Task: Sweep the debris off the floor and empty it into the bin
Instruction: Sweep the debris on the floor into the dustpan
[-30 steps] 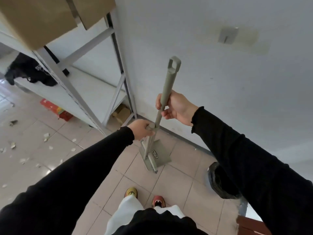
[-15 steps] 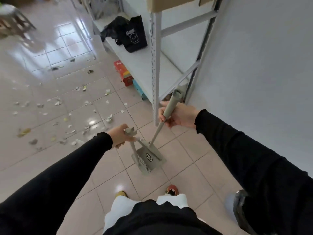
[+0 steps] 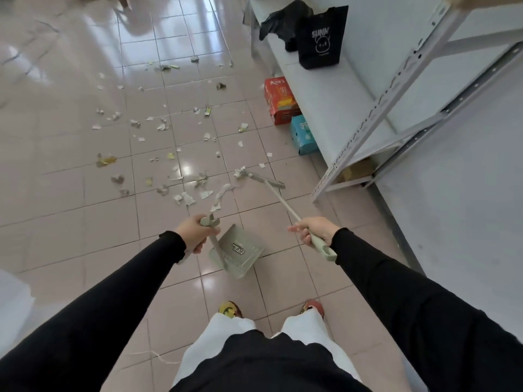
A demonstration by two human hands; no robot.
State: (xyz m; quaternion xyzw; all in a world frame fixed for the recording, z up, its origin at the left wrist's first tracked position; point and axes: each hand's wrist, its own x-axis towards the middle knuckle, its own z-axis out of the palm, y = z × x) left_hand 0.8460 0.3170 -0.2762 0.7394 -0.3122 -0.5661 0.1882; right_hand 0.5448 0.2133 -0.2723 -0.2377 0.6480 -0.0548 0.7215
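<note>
The person wore a black long-sleeved fabric top (image 3: 268, 363), seen at six o'clock. Its left black sleeve (image 3: 113, 292) lay toward eight o'clock and its right black sleeve (image 3: 410, 292) toward four o'clock. Each ended in a close cuff at the left hand (image 3: 194, 233) or right hand (image 3: 317, 230). Loose white trousers (image 3: 226, 332) showed beneath the top. At their twelve o'clock end were a yellow-and-red patterned left shoe (image 3: 228, 308) and a red-orange right shoe (image 3: 312, 306).

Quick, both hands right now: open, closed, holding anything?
Left hand: closed, gripping the dustpan by its handle.
Right hand: closed, gripping the broom by its handle.
</note>
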